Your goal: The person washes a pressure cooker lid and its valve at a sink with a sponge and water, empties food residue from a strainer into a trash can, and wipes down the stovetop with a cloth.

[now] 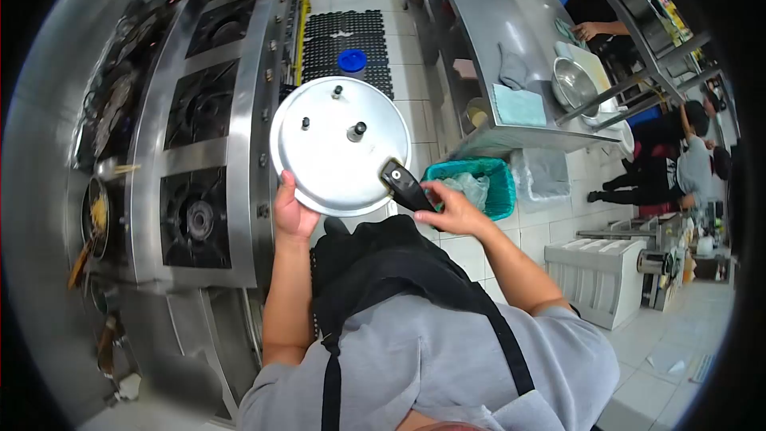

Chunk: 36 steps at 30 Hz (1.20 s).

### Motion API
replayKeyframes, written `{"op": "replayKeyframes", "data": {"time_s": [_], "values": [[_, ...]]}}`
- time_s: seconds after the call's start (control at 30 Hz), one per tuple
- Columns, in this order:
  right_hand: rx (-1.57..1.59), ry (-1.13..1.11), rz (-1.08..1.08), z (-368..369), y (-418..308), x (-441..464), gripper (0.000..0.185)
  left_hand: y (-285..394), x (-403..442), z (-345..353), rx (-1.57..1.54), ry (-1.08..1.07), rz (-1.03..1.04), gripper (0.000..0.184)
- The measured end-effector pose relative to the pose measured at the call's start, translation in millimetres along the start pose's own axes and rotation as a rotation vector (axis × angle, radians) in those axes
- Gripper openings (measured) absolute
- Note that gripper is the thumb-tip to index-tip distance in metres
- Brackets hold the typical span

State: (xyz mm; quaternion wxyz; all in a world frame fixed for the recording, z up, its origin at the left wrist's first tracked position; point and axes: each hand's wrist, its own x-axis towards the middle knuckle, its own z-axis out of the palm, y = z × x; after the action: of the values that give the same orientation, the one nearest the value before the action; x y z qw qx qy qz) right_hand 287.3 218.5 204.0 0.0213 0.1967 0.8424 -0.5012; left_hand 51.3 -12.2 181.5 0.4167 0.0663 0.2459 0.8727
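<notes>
A round silver pressure cooker lid [327,160] is in front of my body, its top facing up at me. Several black-topped fittings stand on it, among them a valve [357,132] near the middle. My left hand [294,211] grips the lid's near left rim, thumb on the edge and the other fingers mostly hidden beneath. On the right, my right hand [453,209] is closed around the end of the black handle [405,185]. Whether a pot is under the lid is hidden from this angle.
A gas range [195,104] runs along my left, with a pan of food [98,203] at its far side. To the right are a steel worktable [487,24], a green basket [503,190] and a steel bowl [573,82]. Other people work beyond it.
</notes>
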Motion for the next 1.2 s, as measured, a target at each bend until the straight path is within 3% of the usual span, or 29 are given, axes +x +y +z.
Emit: {"op": "replayKeyframes", "data": {"time_s": [0.13, 0.2, 0.33, 0.57, 0.73, 0.8, 0.9, 1.1, 1.2], "values": [[-0.122, 0.147, 0.088, 27.5, 16.6, 12.0, 0.064, -13.0, 56.5, -12.9, -0.063, -0.043, -0.124, 0.061], [0.262, -0.049, 0.544, 28.8, 2.0, 31.8, 0.054, -11.0, 86.2, -23.9, -0.057, -0.091, -0.175, 0.062], [0.077, 0.243, 0.304, 52.8, 17.0, 79.6, 0.038, 9.5, 143.2, -47.3, -0.072, -0.138, -0.251, 0.064], [0.038, 0.392, 0.308, 57.8, 5.4, 171.4, 0.038, 49.3, 234.3, -69.1, -0.104, -0.123, -0.384, 0.07], [0.03, 0.53, 0.454, 57.7, 3.9, 206.0, 0.039, 60.3, 292.3, -92.6, -0.074, -0.155, -0.488, 0.077], [-0.003, 0.567, 0.499, 54.0, 10.2, 220.4, 0.041, 64.8, 311.3, -105.0, 0.088, 0.1, -0.594, 0.08], [0.018, 0.607, 0.518, 40.7, 13.5, 243.8, 0.039, 62.6, 339.8, -130.7, 0.211, 0.231, -0.677, 0.083], [0.145, 0.637, 0.637, 1.9, 62.4, 305.6, 0.031, 62.4, 391.3, -154.8, 0.354, 0.308, -0.771, 0.074], [0.207, 0.704, 0.663, -23.6, 104.2, 348.5, 0.016, 61.1, 425.5, -169.8, 0.387, 0.357, -0.784, 0.069]]}}
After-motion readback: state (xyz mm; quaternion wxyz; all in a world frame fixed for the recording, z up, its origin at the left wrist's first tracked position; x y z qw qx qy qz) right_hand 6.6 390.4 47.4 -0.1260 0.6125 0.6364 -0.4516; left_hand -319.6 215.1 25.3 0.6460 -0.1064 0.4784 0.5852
